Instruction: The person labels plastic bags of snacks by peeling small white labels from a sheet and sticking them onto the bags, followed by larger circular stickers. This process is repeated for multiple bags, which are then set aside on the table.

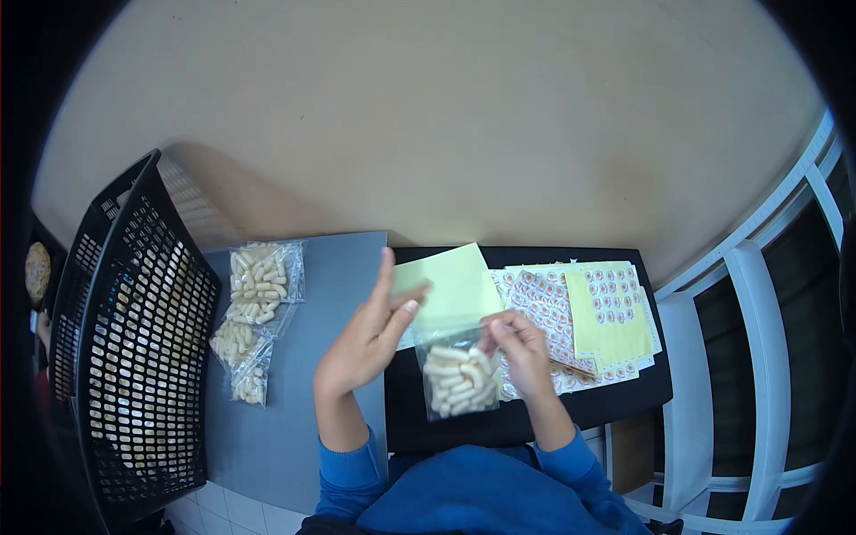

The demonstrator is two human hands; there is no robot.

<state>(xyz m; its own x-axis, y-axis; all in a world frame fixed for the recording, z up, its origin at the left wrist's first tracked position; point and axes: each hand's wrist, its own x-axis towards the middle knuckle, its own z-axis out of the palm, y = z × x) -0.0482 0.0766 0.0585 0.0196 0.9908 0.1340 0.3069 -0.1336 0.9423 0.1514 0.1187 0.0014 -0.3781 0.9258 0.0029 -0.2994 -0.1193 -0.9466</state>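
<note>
A clear plastic bag (460, 379) filled with pale, finger-shaped pieces hangs in front of my body. My right hand (522, 348) pinches it near its upper right corner. To the bag's left, my left hand (367, 337) is raised and holds nothing, its fingers stretched apart and slightly blurred. Just beyond that hand lies a plain yellow sheet (455, 281), partly covered by the fingers. Sheets of round printed stickers (544, 308) lie in a pile behind and to the right of my right hand. On top of them rests a yellow sheet with a few rows of stickers (611, 312).
Several filled plastic bags (259, 276) lie on the grey tabletop (294, 437) at left. A tall black perforated basket (143, 357) stands at its left edge. The sticker sheets are on a black surface (419, 428). A white slatted rack (758, 357) is at right; a wall closes the back.
</note>
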